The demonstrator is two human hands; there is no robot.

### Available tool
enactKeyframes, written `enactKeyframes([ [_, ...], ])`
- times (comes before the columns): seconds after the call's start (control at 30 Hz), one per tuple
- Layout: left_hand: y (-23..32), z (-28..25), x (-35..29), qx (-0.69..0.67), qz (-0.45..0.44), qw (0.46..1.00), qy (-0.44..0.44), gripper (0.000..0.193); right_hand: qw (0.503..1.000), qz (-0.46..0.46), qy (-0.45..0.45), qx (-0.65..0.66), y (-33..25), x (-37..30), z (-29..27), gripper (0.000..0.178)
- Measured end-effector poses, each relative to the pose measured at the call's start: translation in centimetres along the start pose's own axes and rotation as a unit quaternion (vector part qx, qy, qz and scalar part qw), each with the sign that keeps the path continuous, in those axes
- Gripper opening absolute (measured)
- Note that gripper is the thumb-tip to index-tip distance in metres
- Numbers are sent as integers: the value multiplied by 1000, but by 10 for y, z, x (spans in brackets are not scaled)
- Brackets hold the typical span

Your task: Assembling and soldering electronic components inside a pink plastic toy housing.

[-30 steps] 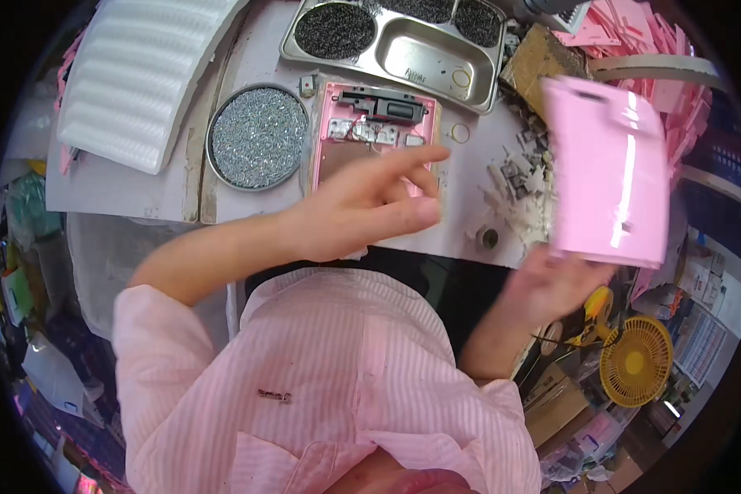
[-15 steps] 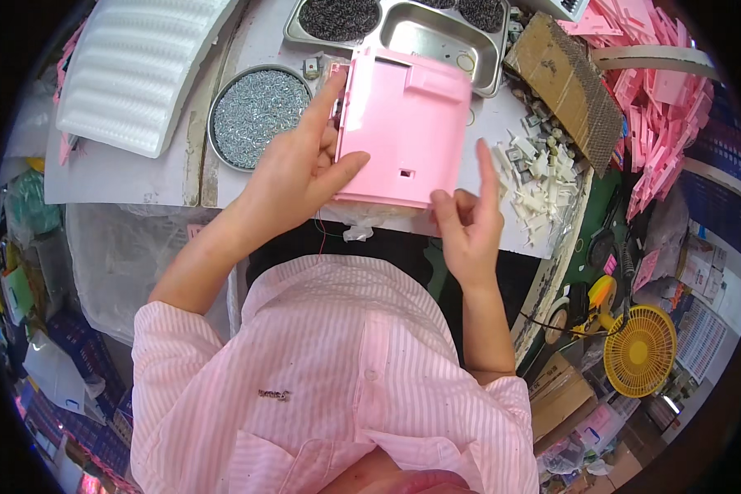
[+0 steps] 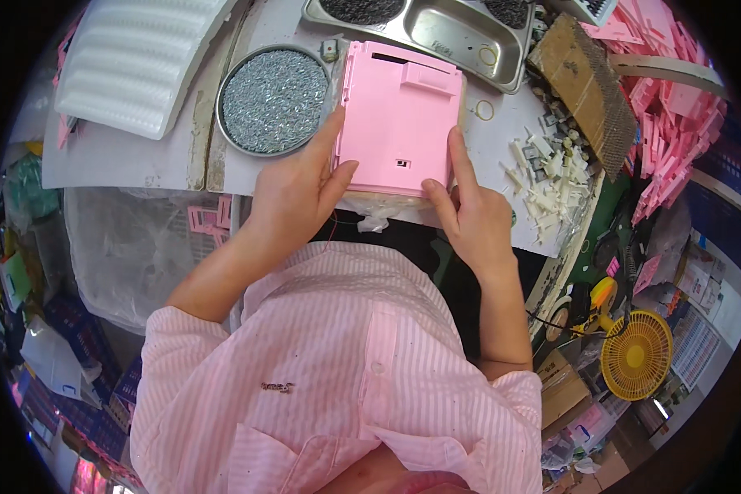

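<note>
A square pink plastic casing (image 3: 393, 123) lies face-up at the table's front edge, on a plastic-wrapped pad (image 3: 378, 203). It has a raised bar and a slot near its far edge, and a small dark cutout near its close edge. My left hand (image 3: 292, 193) grips the casing's left side, thumb on the top face near the corner. On the right side, my right hand (image 3: 479, 218) holds the edge, its index finger along the side and thumb at the near corner. The undersides of the fingers are partly hidden.
Left of the casing stands a round tray of small metal screws or pins (image 3: 273, 100). A divided steel tray (image 3: 461, 41) with dark small parts sits behind. White plastic pieces (image 3: 547, 177), cardboard (image 3: 584, 90) and a pink parts heap (image 3: 675, 123) are at right; white foam (image 3: 136, 62) at left.
The casing has come down from a tilted position onto the pad. My right hand's index finger has moved from pointing free to resting along the casing's right side.
</note>
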State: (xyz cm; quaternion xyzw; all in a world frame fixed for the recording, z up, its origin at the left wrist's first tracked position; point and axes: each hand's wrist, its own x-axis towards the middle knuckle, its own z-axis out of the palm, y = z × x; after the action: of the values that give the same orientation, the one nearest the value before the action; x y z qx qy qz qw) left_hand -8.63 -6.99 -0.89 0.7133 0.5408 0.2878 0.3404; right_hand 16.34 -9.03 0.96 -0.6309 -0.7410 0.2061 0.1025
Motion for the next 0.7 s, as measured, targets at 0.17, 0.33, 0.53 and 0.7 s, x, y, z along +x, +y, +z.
enactKeyframes([
  [0.17, -3, 0, -3, 3, -37, 999, -10, 55, 996, -15, -46, -74, -9, 8, -12, 71],
  [0.33, -18, -45, 15, -77, -59, 994, -51, 43, 998, -23, -26, 53, 18, 35, -54, 55],
  [0.53, -56, -57, 52, 215, 173, 961, 34, 15, 762, -173, 352, 516, 50, 160, -140, 42],
  [0.7, -59, -60, 54, 204, 116, 967, 99, 17, 905, -191, 243, 292, 39, 196, -165, 44],
])
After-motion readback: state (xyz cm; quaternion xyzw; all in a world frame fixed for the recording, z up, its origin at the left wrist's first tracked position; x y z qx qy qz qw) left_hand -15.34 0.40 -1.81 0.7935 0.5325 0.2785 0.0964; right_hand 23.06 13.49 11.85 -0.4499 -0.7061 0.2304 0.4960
